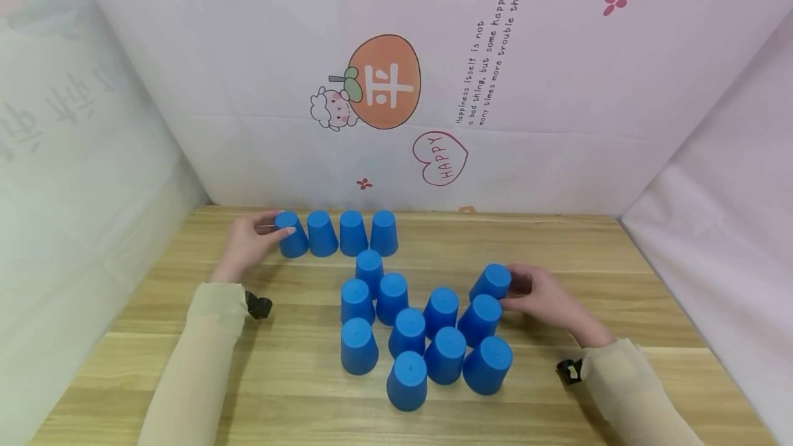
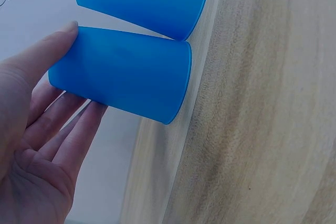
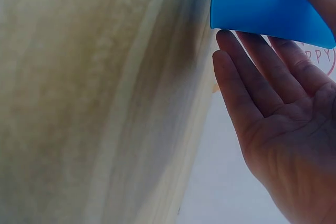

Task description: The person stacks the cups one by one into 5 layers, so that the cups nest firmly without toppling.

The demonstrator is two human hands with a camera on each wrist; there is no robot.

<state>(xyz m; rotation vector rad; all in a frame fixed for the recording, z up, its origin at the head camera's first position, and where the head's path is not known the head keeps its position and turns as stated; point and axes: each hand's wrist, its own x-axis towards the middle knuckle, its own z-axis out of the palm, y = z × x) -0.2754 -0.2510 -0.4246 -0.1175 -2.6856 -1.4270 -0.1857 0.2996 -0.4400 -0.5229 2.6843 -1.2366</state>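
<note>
At the back left, my left hand holds the end cup of a row of upside-down blue cups. The left wrist view shows the thumb on one side of that blue cup and the fingertips on the other. Over on the right, my right hand grips another upside-down blue cup, which leans slightly. In the right wrist view this blue cup lies between thumb and fingers, its top partly cut off by the frame.
Several more upside-down blue cups stand in a loose cluster at the middle of the wooden table. A printed white cloth hangs behind the table's back edge. White cloth also hangs on both sides.
</note>
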